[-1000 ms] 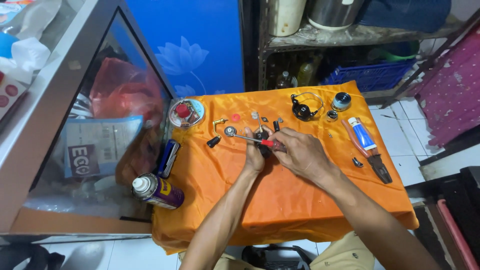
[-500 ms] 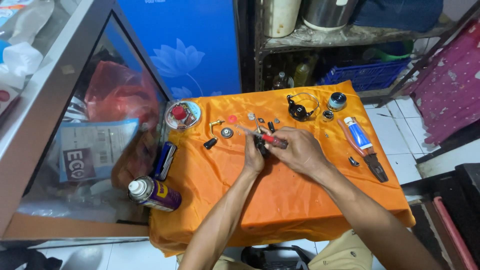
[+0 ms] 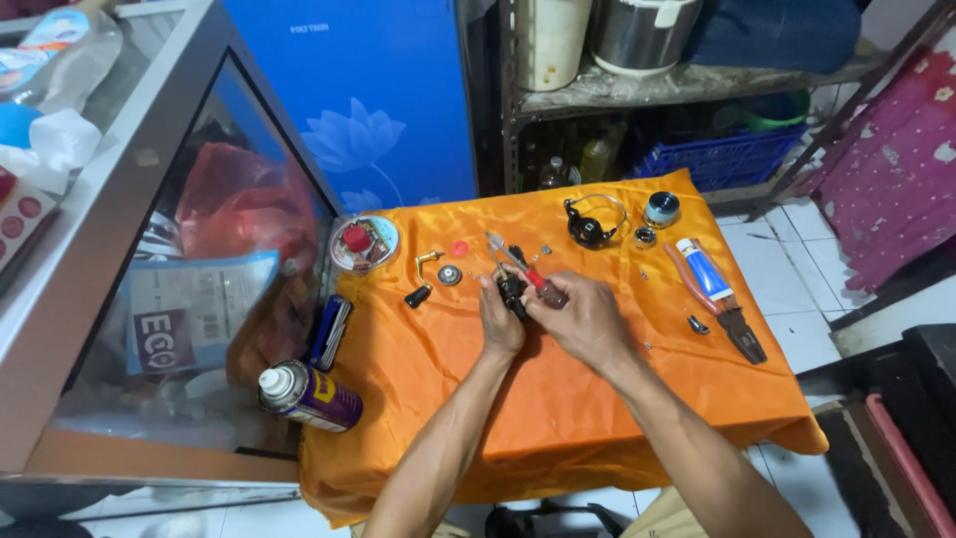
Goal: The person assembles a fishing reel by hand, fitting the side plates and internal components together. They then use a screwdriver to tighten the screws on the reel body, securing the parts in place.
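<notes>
My left hand (image 3: 501, 317) grips a small black part (image 3: 512, 292) upright, touching my right hand (image 3: 578, 319), which holds a red-handled screwdriver (image 3: 518, 267) angled up-left across it.

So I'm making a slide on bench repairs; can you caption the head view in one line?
Left hand grips a small black part while the right hand works a red-handled screwdriver over an orange cloth.

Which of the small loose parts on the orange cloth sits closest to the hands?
The round silver disc-shaped part, just left of the left hand. The gold crank handle with the black knob lies farther left, and the black reel body sits farther up.
</notes>
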